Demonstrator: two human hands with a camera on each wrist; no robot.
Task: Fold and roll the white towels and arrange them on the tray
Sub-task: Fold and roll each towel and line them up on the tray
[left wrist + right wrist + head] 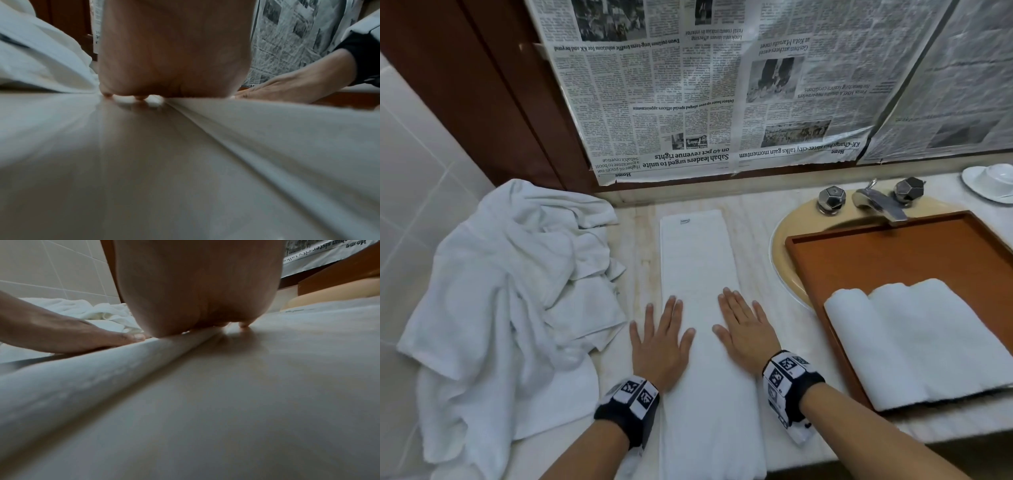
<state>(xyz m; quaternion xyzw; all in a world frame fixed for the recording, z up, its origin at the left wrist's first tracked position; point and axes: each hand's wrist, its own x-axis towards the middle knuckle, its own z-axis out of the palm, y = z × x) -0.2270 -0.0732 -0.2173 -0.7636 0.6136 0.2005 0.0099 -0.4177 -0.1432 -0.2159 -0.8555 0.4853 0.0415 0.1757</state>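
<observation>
Both palms flat on folded towel, long narrow strip running front-to-back on marble counter. Left hand on strip's left edge, fingers straight + spread, some spilling onto counter; right hand on right edge, same pose. No grip on anything, just pressing. Wrist views confirm: heel of left hand and heel of right hand down on cloth, fingertips barely visible.

Looks like smoothing before roll; rolling not started.

Tray sits over sink to the right, two rolled towels already at its near end, touching each other. Unfolded towel pile heaped on left, its edge close to left hand.

Risks, judged from here:
- Near end of strip overhangs counter edge w/ forearms over it → weight could drag strip off or skew fold once palms lift.
- Layers shifting if pressure uneven L vs R → roll goes conical, won't match other two.
- Pile corner near left fingers may get caught in roll.
- Tray bridging basin, unclear how well supported → could tip or slide when next roll is set down.
</observation>
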